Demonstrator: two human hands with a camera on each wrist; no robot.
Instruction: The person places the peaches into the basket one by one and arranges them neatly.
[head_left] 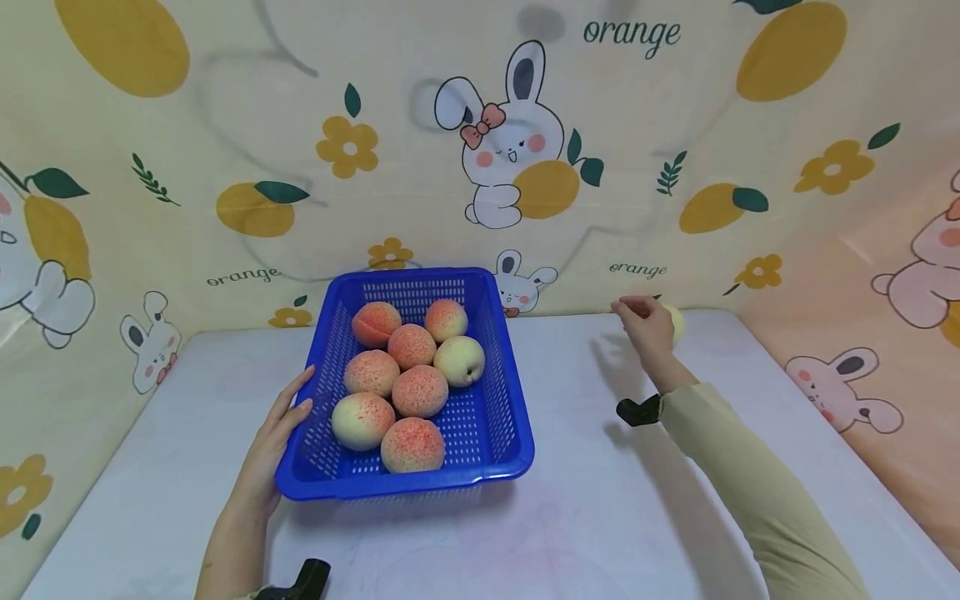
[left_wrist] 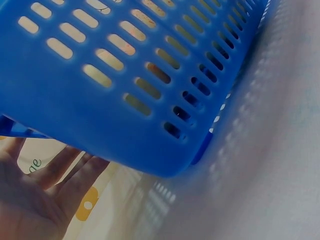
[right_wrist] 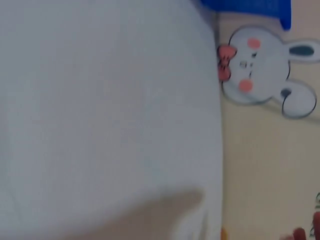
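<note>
A blue plastic basket [head_left: 521, 417] with slotted walls holds several peaches [head_left: 420, 392], most flushed orange-red and one paler yellow-green. My left hand [head_left: 266, 450] grips the basket's left rim, its fingertips at the lip. In the left wrist view, the palm and fingers of that hand [left_wrist: 45, 200] reach up beneath the rim. At the back right, my right hand [head_left: 651, 333] is raised over the table with loosely bent fingers and nothing visible in them. A pale yellow round fruit [head_left: 678, 323] shows just behind it, partly hidden. Blurred fingertips [right_wrist: 300, 234] appear in the right wrist view.
The white tabletop [head_left: 570, 517] runs back to a cloth backdrop [head_left: 420, 183] printed with rabbits, oranges and flowers. This cloth also stands along the left and right sides. Shadows of the right hand and arm fall on the table.
</note>
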